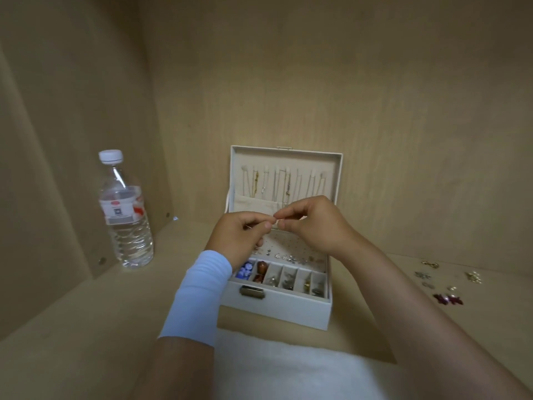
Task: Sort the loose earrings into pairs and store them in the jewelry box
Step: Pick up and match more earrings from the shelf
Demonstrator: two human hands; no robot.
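Head view: left hand [242,235] and right hand [311,223], fingers curled, both pinch one tiny earring [275,222] above the open jewelry box [277,310]. More loose earrings [444,284] lie on the shelf [86,313], right. We'd work over the tray, so a slip lands inside.

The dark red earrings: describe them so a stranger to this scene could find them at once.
Start at the open white jewelry box on the wooden shelf. To its right lies a scatter of loose earrings. The dark red earrings lie at its near edge, the only red among gold and silver pieces.
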